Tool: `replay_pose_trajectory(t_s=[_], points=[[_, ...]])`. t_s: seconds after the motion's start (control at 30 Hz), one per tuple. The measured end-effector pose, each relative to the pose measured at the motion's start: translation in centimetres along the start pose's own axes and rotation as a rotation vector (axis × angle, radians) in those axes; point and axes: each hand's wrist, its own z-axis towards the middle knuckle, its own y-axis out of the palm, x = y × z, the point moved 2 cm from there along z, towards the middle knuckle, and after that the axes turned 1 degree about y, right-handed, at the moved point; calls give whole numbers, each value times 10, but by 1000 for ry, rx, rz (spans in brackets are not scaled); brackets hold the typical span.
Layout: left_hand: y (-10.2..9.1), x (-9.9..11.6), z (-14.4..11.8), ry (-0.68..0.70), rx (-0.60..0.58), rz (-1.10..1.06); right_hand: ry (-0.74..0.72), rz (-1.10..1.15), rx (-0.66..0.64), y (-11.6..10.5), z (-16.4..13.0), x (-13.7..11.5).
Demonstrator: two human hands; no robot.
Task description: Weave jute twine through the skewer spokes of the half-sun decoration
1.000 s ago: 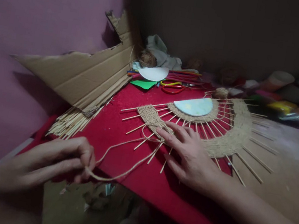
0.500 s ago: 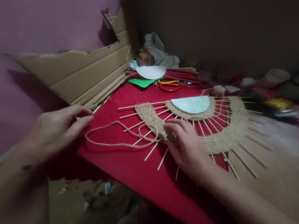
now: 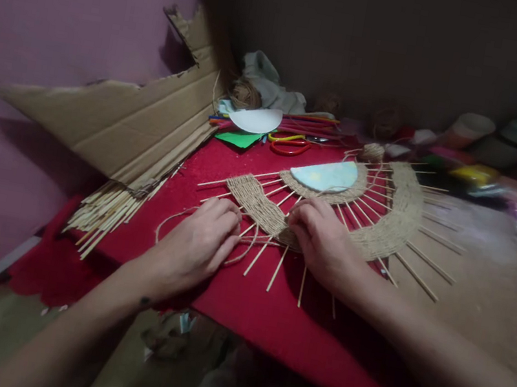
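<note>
Woven twine band (image 3: 257,203) runs between both hands, passing under the right hand (image 3: 318,232), which pinches it. Left hand (image 3: 205,237) curled beside loose twine (image 3: 258,240); grasp unclear.

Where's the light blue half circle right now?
In the head view, the light blue half circle is just right of the picture's middle, beyond the right hand, with the inner woven band along its curved edge.

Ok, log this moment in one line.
left hand: curled at loose twine, grip unclear | right hand: touching woven band | pale-blue half-disc: on inner weave
</note>
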Motion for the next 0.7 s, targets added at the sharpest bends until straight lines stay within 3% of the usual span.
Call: replay_pose_trajectory(t_s=[0.07, 0.23, 0.43, 0.53, 0.7], points=[[0, -2, -1, -33, 13, 3, 14, 42, 16, -3, 0, 0], [-4, -9, -5, -283, 32, -10, 78, 118, 14, -10, 0, 1], [-13, -20, -9, -406, 90, 40, 151, 240, 10, -13, 1, 6], [-22, -28, -14, -486, 137, 111, 170, 272, -5, -13, 0, 8], [-46, -55, -28, -744, 175, 278, 187, 298, -18, -12, 1, 8]])
